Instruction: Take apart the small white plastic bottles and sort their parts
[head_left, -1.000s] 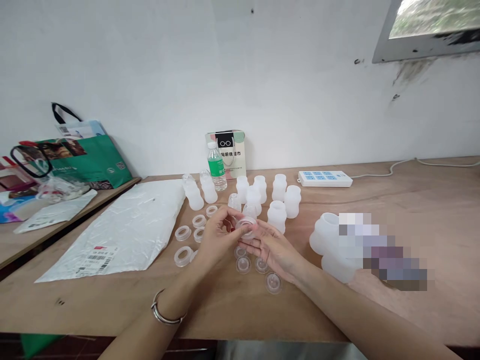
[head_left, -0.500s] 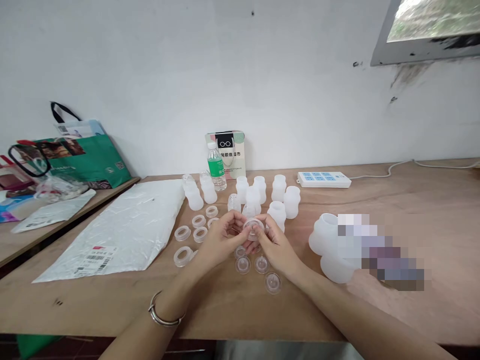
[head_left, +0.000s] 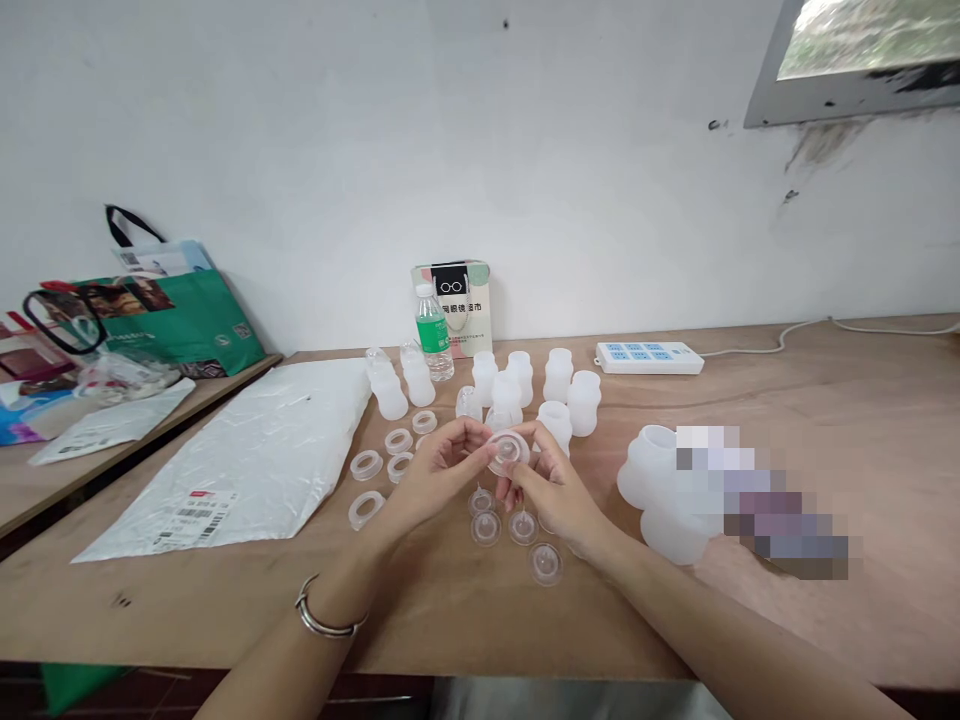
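Observation:
Both hands meet over the middle of the wooden table (head_left: 825,430) and pinch one small clear round silicone piece (head_left: 508,450). My left hand (head_left: 435,470) grips its left rim with closed fingers; a metal bracelet (head_left: 322,620) sits on that wrist. From the right, my right hand (head_left: 551,490) holds the piece with thumb and fingers. Under the hands lie several clear nipple-like pieces (head_left: 545,563). To the left are white rings (head_left: 366,465). Behind the hands stand several small frosted bottles (head_left: 555,375).
A crinkled plastic bag (head_left: 255,460) lies at left. At the back stand a green-label water bottle (head_left: 433,333), a small paper bag (head_left: 465,300) and a power strip (head_left: 649,357). Larger frosted bottles (head_left: 652,480) lie at right beside a blurred patch. Shopping bags (head_left: 172,320) sit far left.
The right hand's fingers closed up onto the clear piece from below, and both hands raised it a little and tilted its round face toward me.

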